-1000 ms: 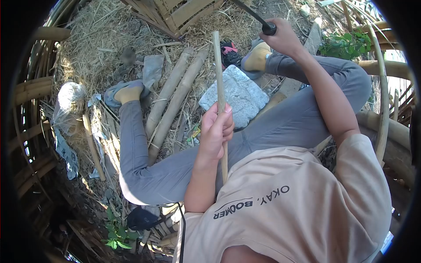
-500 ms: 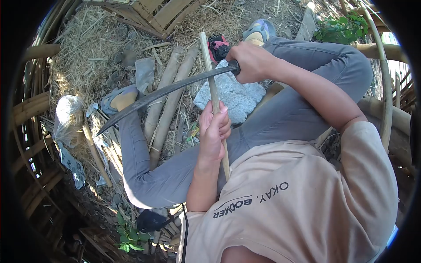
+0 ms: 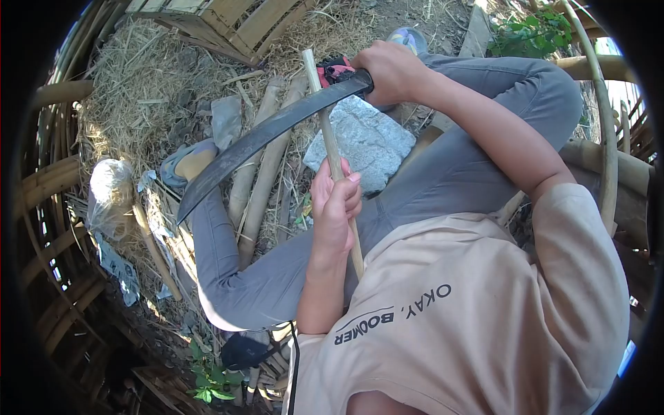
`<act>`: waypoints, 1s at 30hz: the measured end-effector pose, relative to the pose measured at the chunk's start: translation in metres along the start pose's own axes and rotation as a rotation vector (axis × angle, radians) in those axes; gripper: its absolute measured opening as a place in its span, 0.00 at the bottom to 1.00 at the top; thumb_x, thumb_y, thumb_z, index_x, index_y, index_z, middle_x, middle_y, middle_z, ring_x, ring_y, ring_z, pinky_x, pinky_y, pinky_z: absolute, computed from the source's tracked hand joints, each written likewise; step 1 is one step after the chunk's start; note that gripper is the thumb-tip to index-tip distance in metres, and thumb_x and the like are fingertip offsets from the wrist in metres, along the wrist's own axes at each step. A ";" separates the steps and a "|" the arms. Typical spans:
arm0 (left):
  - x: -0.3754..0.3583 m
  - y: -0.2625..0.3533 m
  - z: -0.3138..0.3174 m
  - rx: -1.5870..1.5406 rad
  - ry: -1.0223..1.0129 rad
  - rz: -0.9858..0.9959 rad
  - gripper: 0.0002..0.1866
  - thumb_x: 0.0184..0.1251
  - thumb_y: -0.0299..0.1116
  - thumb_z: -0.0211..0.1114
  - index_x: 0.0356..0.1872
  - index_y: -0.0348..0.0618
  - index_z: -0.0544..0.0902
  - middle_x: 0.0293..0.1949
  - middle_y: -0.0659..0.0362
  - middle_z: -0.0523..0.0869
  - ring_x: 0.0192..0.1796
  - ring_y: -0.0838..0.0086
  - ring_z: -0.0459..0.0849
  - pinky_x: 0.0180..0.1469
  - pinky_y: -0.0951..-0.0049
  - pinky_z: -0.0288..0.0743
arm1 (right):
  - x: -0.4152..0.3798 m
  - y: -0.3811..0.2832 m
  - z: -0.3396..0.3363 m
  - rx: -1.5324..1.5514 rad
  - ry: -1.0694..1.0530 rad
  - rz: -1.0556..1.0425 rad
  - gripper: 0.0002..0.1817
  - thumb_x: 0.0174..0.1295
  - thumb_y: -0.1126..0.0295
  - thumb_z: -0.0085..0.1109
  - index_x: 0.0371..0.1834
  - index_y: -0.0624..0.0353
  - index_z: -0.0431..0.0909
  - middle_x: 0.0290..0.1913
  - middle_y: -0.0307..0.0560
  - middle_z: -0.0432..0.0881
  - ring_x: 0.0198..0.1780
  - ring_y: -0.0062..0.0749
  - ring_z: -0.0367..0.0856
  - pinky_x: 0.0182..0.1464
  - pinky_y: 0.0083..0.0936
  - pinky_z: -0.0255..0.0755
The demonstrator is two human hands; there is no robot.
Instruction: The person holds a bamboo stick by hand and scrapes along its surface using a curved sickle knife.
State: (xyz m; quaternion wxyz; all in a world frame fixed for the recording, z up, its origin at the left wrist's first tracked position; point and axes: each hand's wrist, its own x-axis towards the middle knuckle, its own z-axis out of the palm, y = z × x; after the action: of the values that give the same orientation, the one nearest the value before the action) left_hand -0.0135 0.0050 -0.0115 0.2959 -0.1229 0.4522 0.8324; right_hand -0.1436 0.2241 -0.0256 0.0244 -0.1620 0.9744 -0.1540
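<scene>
My left hand (image 3: 335, 207) grips a thin bamboo stick (image 3: 324, 124) that stands nearly upright in front of my chest, its top end near the pallet. My right hand (image 3: 391, 69) holds the black handle of a long, dark, curved blade (image 3: 266, 131). The blade runs down to the left and crosses the stick just below its top end. Under the stick lies a flat grey stone (image 3: 366, 142) between my legs. My grey trousers and both feet in slippers show on either side of it.
Two thick bamboo poles (image 3: 263, 173) lie on the straw-covered ground by my left leg. A wooden pallet (image 3: 235, 24) stands at the top. Curved bamboo strips (image 3: 48, 180) ring the left side, with a plastic bag (image 3: 111, 194) near them. More bamboo rises at the right.
My right hand swung the blade down from high at the upper right until it crosses the stick. The stick tilted slightly left; my left hand kept its grip.
</scene>
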 end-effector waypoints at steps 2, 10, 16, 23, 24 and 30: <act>-0.002 0.000 -0.001 -0.023 -0.008 -0.007 0.09 0.65 0.24 0.59 0.41 0.47 0.68 0.20 0.74 0.63 0.17 0.93 0.54 0.17 0.86 0.45 | 0.000 -0.002 -0.001 -0.002 -0.023 0.029 0.17 0.36 0.66 0.68 0.35 0.57 0.87 0.30 0.54 0.86 0.38 0.52 0.86 0.43 0.43 0.80; -0.007 0.005 0.001 -0.020 0.000 0.031 0.09 0.65 0.23 0.58 0.41 0.46 0.68 0.21 0.74 0.63 0.16 0.92 0.54 0.17 0.86 0.45 | 0.006 0.024 0.004 -0.052 0.136 0.022 0.18 0.38 0.66 0.68 0.37 0.57 0.88 0.31 0.55 0.86 0.38 0.50 0.86 0.44 0.43 0.80; -0.018 0.011 0.016 0.012 -0.143 0.014 0.05 0.69 0.32 0.56 0.39 0.46 0.70 0.18 0.73 0.60 0.15 0.91 0.51 0.15 0.85 0.43 | 0.008 0.077 -0.041 0.036 0.377 0.359 0.07 0.47 0.72 0.58 0.25 0.65 0.82 0.28 0.66 0.82 0.32 0.58 0.83 0.35 0.43 0.75; -0.003 0.010 -0.010 -0.151 -0.177 -0.066 0.08 0.75 0.38 0.52 0.38 0.46 0.70 0.19 0.73 0.58 0.16 0.91 0.51 0.14 0.86 0.45 | 0.006 0.077 -0.013 0.255 0.423 0.197 0.18 0.52 0.60 0.70 0.38 0.64 0.85 0.28 0.53 0.83 0.32 0.43 0.82 0.40 0.34 0.75; -0.002 0.008 -0.009 -0.137 -0.167 -0.078 0.09 0.75 0.39 0.52 0.38 0.45 0.70 0.19 0.72 0.58 0.16 0.91 0.51 0.14 0.87 0.45 | 0.004 0.047 -0.023 0.309 0.402 0.174 0.16 0.49 0.63 0.68 0.38 0.63 0.86 0.28 0.55 0.84 0.33 0.46 0.84 0.40 0.35 0.77; 0.002 0.007 -0.017 -0.256 -0.130 -0.088 0.09 0.76 0.39 0.52 0.38 0.45 0.70 0.19 0.72 0.59 0.16 0.90 0.51 0.15 0.87 0.45 | -0.007 -0.005 -0.013 0.433 0.072 -0.025 0.12 0.50 0.67 0.69 0.32 0.65 0.84 0.20 0.53 0.78 0.24 0.44 0.77 0.31 0.35 0.68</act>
State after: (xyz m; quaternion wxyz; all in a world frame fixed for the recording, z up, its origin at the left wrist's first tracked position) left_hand -0.0204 -0.0109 -0.0176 0.3430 -0.1251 0.3165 0.8755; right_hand -0.1369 0.2259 -0.0117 0.0217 -0.1594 0.9168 -0.3656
